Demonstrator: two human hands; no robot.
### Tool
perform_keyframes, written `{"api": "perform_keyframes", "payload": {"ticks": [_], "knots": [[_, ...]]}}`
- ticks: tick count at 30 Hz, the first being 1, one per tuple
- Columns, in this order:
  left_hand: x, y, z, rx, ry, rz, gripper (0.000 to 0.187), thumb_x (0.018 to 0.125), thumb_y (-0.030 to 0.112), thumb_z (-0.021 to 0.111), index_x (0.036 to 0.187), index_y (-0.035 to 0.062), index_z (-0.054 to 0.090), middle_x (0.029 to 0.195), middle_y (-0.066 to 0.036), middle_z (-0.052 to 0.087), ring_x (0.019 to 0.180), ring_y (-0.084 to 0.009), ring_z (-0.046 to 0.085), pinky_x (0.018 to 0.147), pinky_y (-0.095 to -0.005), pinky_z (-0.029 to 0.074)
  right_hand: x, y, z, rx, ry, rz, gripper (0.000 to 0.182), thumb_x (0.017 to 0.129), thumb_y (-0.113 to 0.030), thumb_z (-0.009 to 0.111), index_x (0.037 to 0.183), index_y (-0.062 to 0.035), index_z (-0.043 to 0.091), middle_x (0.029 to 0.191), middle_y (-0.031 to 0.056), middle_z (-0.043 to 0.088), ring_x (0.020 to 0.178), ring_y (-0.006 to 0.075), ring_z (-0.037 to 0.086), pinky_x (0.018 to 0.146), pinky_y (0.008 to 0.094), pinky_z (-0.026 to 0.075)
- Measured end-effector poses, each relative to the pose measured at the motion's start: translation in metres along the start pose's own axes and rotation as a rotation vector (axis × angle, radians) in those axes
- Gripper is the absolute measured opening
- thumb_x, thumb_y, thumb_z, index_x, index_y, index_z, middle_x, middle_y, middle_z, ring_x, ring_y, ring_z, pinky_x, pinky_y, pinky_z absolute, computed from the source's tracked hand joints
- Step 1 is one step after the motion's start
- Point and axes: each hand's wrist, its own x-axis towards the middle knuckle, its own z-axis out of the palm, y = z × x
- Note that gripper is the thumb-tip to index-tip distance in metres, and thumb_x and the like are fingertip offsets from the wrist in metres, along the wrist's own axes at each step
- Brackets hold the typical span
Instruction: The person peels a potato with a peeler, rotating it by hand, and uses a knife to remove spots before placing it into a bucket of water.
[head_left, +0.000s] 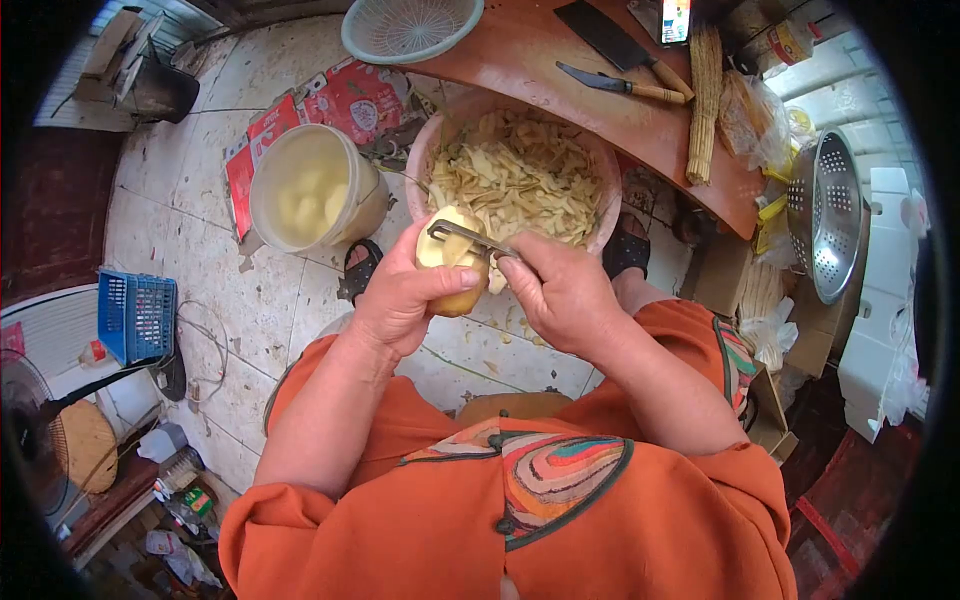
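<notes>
A partly peeled potato [455, 287] rests in my left hand [400, 290], its top pale and bare while brown skin covers the lower side. My right hand [563, 290] grips a metal peeler [470, 237], whose head lies across the potato's peeled part; the handle is mostly hidden in the fingers. Just beyond both hands stands a pink basin [609, 190] heaped with potato peelings [515, 175]. To the left, a whitish bucket [262, 200] holds several peeled potatoes [310, 205] in cloudy liquid.
A cleaver [605, 35], a knife [620, 84] and a bundle of sticks [704, 110] lie on the reddish table [510, 50]. A pale plastic colander [410, 25] sits at its left end. Right stands a metal colander [830, 215]; left, a blue basket [137, 315] and a fan [35, 430].
</notes>
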Motion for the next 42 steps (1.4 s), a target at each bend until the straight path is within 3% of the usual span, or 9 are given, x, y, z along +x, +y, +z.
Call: {"api": "perform_keyframes", "payload": {"ticks": [7, 16, 19, 23, 25, 29, 33, 38, 42], "knots": [[-0.016, 0.009, 0.003, 0.224, -0.091, 0.088, 0.084, 0.066, 0.006, 0.081, 0.140, 0.0040, 0.041, 0.115, -0.011, 0.060, 0.101, -0.0246, 0.064, 0.087, -0.0392, 0.056, 0.018, 0.037, -0.013, -0.163, -0.015, 0.297, 0.031, 0.097, -0.030, 0.053, 0.097, -0.0006, 0.062, 0.084, 0.0251, 0.066, 0.084, 0.0447, 0.063, 0.076, 0.0520, 0.050], [-0.006, 0.011, 0.005, -0.066, -0.027, -0.008, 0.084, 0.073, 0.004, 0.079, 0.144, 0.0091, 0.034, 0.121, -0.011, 0.056, 0.102, -0.0230, 0.063, 0.071, -0.0361, 0.059, 0.004, -0.001, -0.004, 0.068, 0.027, 0.082, 0.023, 0.095, -0.025, 0.057, 0.101, -0.0032, 0.061, 0.084, 0.0204, 0.065, 0.082, 0.0411, 0.064, 0.071, 0.0489, 0.051], [-0.006, 0.010, 0.007, -0.077, -0.007, 0.007, 0.081, 0.074, 0.005, 0.079, 0.142, 0.0087, 0.036, 0.121, -0.011, 0.057, 0.101, -0.0232, 0.064, 0.072, -0.0357, 0.059, -0.007, -0.001, 0.002, -0.047, -0.002, -0.063, 0.022, 0.094, -0.027, 0.061, 0.108, -0.0094, 0.060, 0.091, 0.0142, 0.066, 0.083, 0.0348, 0.066, 0.069, 0.0450, 0.053], [-0.010, 0.010, 0.009, -0.108, -0.050, -0.046, 0.087, 0.070, 0.002, 0.079, 0.145, 0.0079, 0.035, 0.122, -0.010, 0.056, 0.101, -0.0237, 0.064, 0.074, -0.0366, 0.059, 0.004, 0.016, -0.002, -0.030, 0.080, -0.098, 0.022, 0.094, -0.026, 0.060, 0.103, -0.0058, 0.062, 0.088, 0.0174, 0.066, 0.082, 0.0377, 0.066, 0.070, 0.0462, 0.053], [-0.016, 0.008, 0.009, -0.067, -0.185, 0.022, 0.094, 0.065, -0.001, 0.079, 0.147, 0.0077, 0.034, 0.122, -0.009, 0.056, 0.105, -0.0235, 0.062, 0.083, -0.0353, 0.056, 0.017, 0.042, -0.003, -0.068, 0.094, 0.255, 0.024, 0.095, -0.025, 0.059, 0.097, -0.0015, 0.063, 0.084, 0.0214, 0.066, 0.079, 0.0410, 0.064, 0.071, 0.0465, 0.052], [-0.010, 0.004, 0.010, -0.094, -0.121, 0.066, 0.089, 0.065, 0.005, 0.077, 0.144, 0.0043, 0.038, 0.124, -0.010, 0.056, 0.114, -0.0215, 0.057, 0.099, -0.0326, 0.046, 0.021, 0.033, -0.009, 0.091, 0.124, 0.229, 0.024, 0.095, -0.025, 0.059, 0.095, -0.0010, 0.064, 0.083, 0.0238, 0.066, 0.078, 0.0434, 0.063, 0.070, 0.0454, 0.050], [-0.004, 0.008, 0.007, -0.146, -0.035, 0.052, 0.071, 0.073, 0.002, 0.076, 0.136, 0.0059, 0.044, 0.117, -0.005, 0.058, 0.108, -0.0180, 0.058, 0.096, -0.0323, 0.049, 0.010, 0.010, 0.000, 0.201, 0.130, 0.155, 0.022, 0.095, -0.025, 0.059, 0.100, -0.0034, 0.063, 0.084, 0.0230, 0.065, 0.079, 0.0428, 0.063, 0.070, 0.0466, 0.050], [-0.006, 0.005, 0.008, -0.155, -0.031, 0.068, 0.074, 0.072, 0.002, 0.077, 0.137, 0.0053, 0.044, 0.117, -0.007, 0.058, 0.109, -0.0195, 0.059, 0.095, -0.0336, 0.050, -0.008, -0.002, 0.005, 0.072, 0.071, -0.062, 0.022, 0.096, -0.026, 0.058, 0.107, -0.0065, 0.060, 0.084, 0.0224, 0.064, 0.083, 0.0423, 0.064, 0.070, 0.0499, 0.050], [-0.014, 0.000, 0.010, -0.109, -0.133, 0.054, 0.085, 0.066, 0.000, 0.080, 0.141, 0.0059, 0.039, 0.119, -0.009, 0.058, 0.104, -0.0228, 0.062, 0.091, -0.0365, 0.052, 0.010, 0.022, 0.002, 0.012, 0.113, 0.065, 0.023, 0.095, -0.026, 0.057, 0.102, -0.0040, 0.061, 0.085, 0.0233, 0.064, 0.084, 0.0423, 0.064, 0.071, 0.0493, 0.050]]}}
